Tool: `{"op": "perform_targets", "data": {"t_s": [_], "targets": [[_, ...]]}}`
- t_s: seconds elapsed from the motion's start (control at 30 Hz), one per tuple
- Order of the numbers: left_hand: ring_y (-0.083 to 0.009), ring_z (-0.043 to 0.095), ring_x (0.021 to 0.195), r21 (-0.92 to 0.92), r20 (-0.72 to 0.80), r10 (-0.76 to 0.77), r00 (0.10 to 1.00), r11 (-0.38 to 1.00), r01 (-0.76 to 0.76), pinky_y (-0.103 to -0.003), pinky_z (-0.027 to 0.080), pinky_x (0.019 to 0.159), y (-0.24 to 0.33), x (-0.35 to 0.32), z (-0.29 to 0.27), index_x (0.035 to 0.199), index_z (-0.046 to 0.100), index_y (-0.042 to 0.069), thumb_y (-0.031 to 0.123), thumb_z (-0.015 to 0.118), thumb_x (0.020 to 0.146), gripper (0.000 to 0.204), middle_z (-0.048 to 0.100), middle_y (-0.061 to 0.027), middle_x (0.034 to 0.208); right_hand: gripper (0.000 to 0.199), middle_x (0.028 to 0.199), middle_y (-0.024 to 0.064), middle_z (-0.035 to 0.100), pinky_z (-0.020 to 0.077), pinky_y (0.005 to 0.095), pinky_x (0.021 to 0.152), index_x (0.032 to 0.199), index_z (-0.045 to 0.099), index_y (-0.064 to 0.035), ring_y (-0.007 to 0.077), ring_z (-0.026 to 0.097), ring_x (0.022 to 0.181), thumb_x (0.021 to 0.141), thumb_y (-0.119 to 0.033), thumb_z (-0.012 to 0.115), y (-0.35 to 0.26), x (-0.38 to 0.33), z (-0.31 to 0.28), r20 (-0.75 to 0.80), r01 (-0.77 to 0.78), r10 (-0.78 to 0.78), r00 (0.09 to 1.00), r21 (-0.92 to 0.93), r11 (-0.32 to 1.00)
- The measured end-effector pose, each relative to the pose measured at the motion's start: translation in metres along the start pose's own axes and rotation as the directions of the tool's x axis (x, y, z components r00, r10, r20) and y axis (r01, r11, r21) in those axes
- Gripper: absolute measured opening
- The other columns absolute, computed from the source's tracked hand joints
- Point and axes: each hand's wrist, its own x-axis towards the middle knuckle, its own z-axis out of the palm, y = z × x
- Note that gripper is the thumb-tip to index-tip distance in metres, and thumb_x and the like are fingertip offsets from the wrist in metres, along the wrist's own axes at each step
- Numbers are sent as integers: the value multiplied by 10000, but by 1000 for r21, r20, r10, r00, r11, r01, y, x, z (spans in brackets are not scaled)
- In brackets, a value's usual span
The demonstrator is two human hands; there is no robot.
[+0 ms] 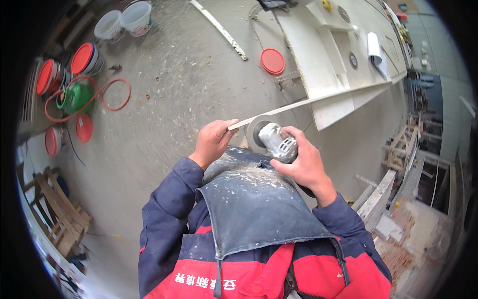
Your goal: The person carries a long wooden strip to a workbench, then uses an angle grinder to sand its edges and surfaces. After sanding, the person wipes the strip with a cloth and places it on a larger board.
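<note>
My left hand [213, 142] is closed on the near end of a long, thin, pale strip [279, 110]. The strip slants up and right, its far part meeting the edge of a large pale worktop [318, 65]. In my right hand [307, 167] is a small dust-covered angle grinder [278, 142], fingers and thumb wrapped round its body. Its round grey disc [255, 133] faces the strip, close to the end my left hand holds. I cannot tell whether disc and strip touch. A dusty dark apron [264, 204] lies over my lap below both hands.
At the left stand red-lidded buckets [85, 60], a green container [77, 97] and a looped red hose [117, 94]. A red lid [273, 61] and a white bar [219, 30] lie on the floor ahead. Rolled paper [377, 52] rests on the worktop; timber beams [377, 197] are at the right.
</note>
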Motion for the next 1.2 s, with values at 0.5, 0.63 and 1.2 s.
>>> {"op": "perform_targets", "data": {"t_s": [0.5, 0.63, 1.2], "targets": [[-299, 749, 884, -56, 21, -50, 999, 997, 51, -383, 596, 769, 5, 7, -1, 1115, 775, 95, 80, 745, 884, 233, 781, -109, 993, 795, 1283, 193, 674, 571, 446, 942, 1425, 525, -135, 406, 690, 1112, 726, -288, 872, -26, 30, 2, 260, 167, -131, 957, -123, 978], [-317, 739, 825, -43, -16, -17, 1000, 999, 16, -402, 584, 718, 2, 6, -3, 1128, 760, 78, 57, 767, 863, 265, 772, -123, 955, 793, 1275, 188, 674, 573, 447, 929, 1424, 524, -145, 402, 695, 1096, 726, -287, 873, -22, 28, 2, 271, 108, -63, 960, -154, 982], [-281, 688, 746, 44, 33, -79, 996, 996, 78, -365, 531, 674, 11, 4, -10, 1157, 756, 75, 37, 784, 877, 284, 731, -125, 872, 798, 1225, 227, 697, 532, 435, 981, 1416, 520, -139, 379, 686, 1142, 731, -333, 880, 113, 48, -86, -194, -240, 222, 955, -73, 968]]}}
